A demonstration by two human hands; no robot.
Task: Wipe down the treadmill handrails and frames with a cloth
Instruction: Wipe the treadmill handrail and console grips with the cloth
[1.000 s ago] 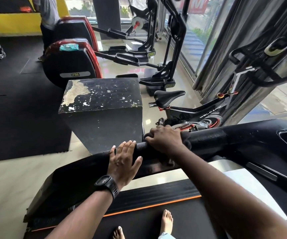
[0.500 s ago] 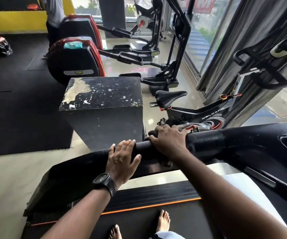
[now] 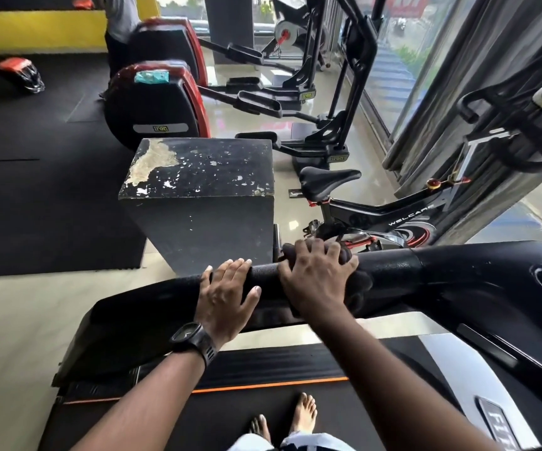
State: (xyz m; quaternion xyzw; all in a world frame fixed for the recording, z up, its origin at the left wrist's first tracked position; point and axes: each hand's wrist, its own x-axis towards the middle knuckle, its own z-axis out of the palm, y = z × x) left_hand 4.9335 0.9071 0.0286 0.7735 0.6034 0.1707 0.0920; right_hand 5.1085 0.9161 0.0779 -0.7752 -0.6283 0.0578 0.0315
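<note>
- The dark cloth is being pressed around the black handrail of the treadmill, about midway along it.
- The cloth is being gripped by the right hand, with the fingers curled over both cloth and rail.
- The handrail is being touched by the left hand, just beside the right one; its fingers are lying nearly straight, and nothing is being held.
- A black watch is being worn on the left wrist.
- The treadmill belt is being stood on by bare feet.
</note>
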